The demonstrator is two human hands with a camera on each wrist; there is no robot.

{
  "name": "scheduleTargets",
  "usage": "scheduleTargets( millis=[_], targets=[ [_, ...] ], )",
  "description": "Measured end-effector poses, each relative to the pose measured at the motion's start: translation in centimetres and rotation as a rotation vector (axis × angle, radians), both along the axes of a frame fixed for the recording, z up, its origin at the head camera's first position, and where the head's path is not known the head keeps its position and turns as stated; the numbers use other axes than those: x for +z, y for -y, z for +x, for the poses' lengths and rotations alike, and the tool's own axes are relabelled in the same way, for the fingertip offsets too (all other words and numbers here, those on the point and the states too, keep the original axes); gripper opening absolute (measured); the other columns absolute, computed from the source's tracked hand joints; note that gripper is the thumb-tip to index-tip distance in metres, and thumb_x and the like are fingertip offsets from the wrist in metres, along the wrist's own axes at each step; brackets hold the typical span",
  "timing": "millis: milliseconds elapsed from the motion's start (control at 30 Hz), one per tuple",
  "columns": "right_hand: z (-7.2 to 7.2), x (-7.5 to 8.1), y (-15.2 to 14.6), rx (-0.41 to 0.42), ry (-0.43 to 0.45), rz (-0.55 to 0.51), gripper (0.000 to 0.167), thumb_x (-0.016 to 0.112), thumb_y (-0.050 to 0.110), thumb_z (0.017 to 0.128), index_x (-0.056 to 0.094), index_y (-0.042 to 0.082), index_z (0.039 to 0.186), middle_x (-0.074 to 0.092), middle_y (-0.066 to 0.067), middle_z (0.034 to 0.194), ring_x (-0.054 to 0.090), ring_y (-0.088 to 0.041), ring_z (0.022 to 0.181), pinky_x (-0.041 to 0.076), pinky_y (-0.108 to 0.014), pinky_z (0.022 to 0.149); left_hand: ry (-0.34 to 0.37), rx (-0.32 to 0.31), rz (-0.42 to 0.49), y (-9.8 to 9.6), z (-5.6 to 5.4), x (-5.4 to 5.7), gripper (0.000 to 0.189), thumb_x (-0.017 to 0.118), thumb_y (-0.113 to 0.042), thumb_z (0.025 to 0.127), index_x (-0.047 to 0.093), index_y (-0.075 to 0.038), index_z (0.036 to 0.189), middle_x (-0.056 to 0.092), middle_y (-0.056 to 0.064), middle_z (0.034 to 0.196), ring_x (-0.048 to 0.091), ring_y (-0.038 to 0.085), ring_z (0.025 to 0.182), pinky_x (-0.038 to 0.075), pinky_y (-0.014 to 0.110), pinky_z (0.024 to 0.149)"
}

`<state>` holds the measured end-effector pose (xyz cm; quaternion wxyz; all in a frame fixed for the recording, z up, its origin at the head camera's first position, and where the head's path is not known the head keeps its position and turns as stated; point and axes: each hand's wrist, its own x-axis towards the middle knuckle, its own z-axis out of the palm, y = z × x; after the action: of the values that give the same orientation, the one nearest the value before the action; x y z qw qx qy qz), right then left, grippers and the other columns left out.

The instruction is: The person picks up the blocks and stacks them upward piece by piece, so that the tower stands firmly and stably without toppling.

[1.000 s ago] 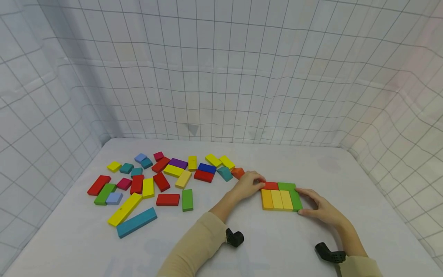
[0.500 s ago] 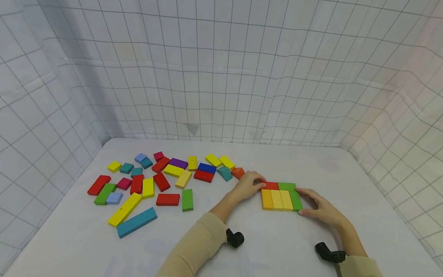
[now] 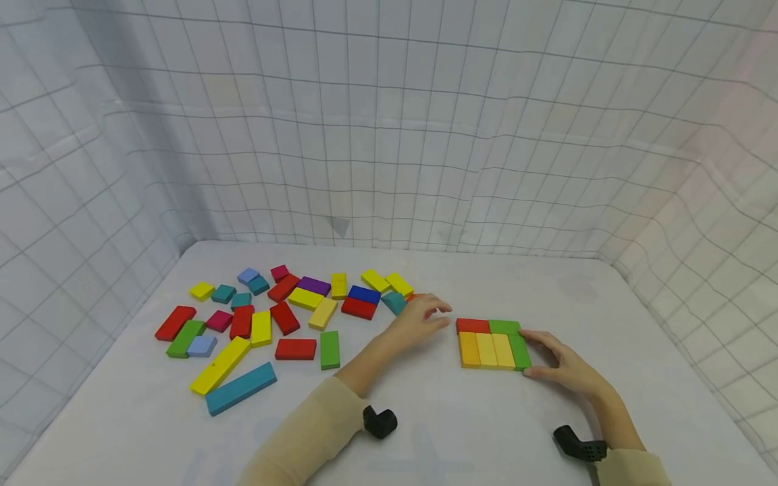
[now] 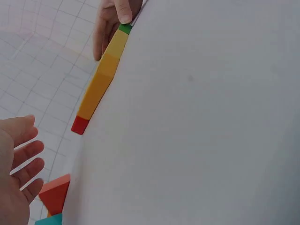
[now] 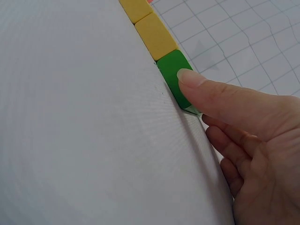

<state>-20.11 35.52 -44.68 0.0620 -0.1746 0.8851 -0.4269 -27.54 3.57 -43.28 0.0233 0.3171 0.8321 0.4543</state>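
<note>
Flat wooden blocks form a joined rectangle: a red block [image 3: 473, 326] and a green block [image 3: 504, 327] along the back, orange and pale yellow blocks [image 3: 486, 350] in front, another green block [image 3: 519, 352] upright on the right. My right hand [image 3: 568, 368] holds that right-hand green block, thumb on its near end [image 5: 171, 77] and fingers by its far corner. Left of the rectangle, my left hand [image 3: 418, 320] hovers with loosely bent fingers and nothing in them, apart from the red block. It partly hides an orange block [image 4: 55, 193] and a teal block [image 3: 394, 303].
Many loose blocks lie spread over the left half of the white table [image 3: 462, 432], among them a long blue block [image 3: 241, 389], a long yellow block [image 3: 220, 366] and a red block [image 3: 295, 349]. Gridded white curtains [image 3: 389, 135] enclose the back and sides.
My left hand has let go of the red block at the rectangle's left end and moved left, away from it. My right hand and the joined blocks have stayed put.
</note>
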Motion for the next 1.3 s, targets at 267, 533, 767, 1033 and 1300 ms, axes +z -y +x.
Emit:
scheduleTargets(
  millis=[267,533,767,1033,1300],
  targets=[
    [0.1,0.0,-0.3,-0.002,0.009,-0.017,0.069,0.073,0.023,0.077,0.040,0.009,0.136,0.035,-0.014,0.140,0.021,0.019,0.117,0.015,0.001,0.090,-0.014,0.020,-0.057,8.2,2.9,0.8,0.028,0.061,-0.020,0.088,0.061,-0.008,0.113,0.060,0.006,0.110,0.051,0.023,0.103,0.045,0.039,0.087],
    [0.2,0.0,-0.3,-0.004,0.008,-0.013,0.068,0.073,0.023,0.077,0.040,0.009,0.136,0.035,-0.015,0.140,0.022,0.018,0.118,0.015,0.001,0.090,-0.065,-0.016,-0.086,16.5,3.4,0.4,0.037,0.061,-0.002,0.081,0.057,-0.006,0.117,0.059,0.009,0.115,0.051,0.028,0.105,0.045,0.048,0.087],
    [0.2,-0.2,-0.4,-0.008,0.011,-0.006,0.068,0.072,0.024,0.078,0.040,0.011,0.136,0.035,-0.014,0.140,0.022,0.018,0.118,0.015,0.001,0.090,-0.086,-0.040,-0.198,19.0,3.4,0.2,0.047,0.058,0.002,0.070,0.060,-0.009,0.116,0.056,0.008,0.121,0.047,0.029,0.113,0.036,0.055,0.094],
    [0.1,-0.1,-0.2,-0.003,0.009,-0.018,0.067,0.072,0.024,0.077,0.041,0.011,0.136,0.036,-0.013,0.140,0.023,0.016,0.119,0.016,0.001,0.091,-0.115,-0.008,-0.304,18.7,3.8,0.3,0.036,0.071,-0.014,0.074,0.065,-0.014,0.109,0.059,0.003,0.114,0.045,0.029,0.113,0.027,0.061,0.097],
    [0.0,0.0,0.0,-0.011,0.028,-0.011,0.068,0.072,0.025,0.077,0.041,0.012,0.136,0.035,-0.012,0.140,0.023,0.017,0.118,0.015,0.000,0.090,-0.147,-0.002,-0.296,18.1,3.9,0.0,0.031,0.076,-0.026,0.074,0.067,-0.017,0.102,0.061,-0.005,0.102,0.051,0.019,0.102,0.034,0.051,0.092]
  ],
)
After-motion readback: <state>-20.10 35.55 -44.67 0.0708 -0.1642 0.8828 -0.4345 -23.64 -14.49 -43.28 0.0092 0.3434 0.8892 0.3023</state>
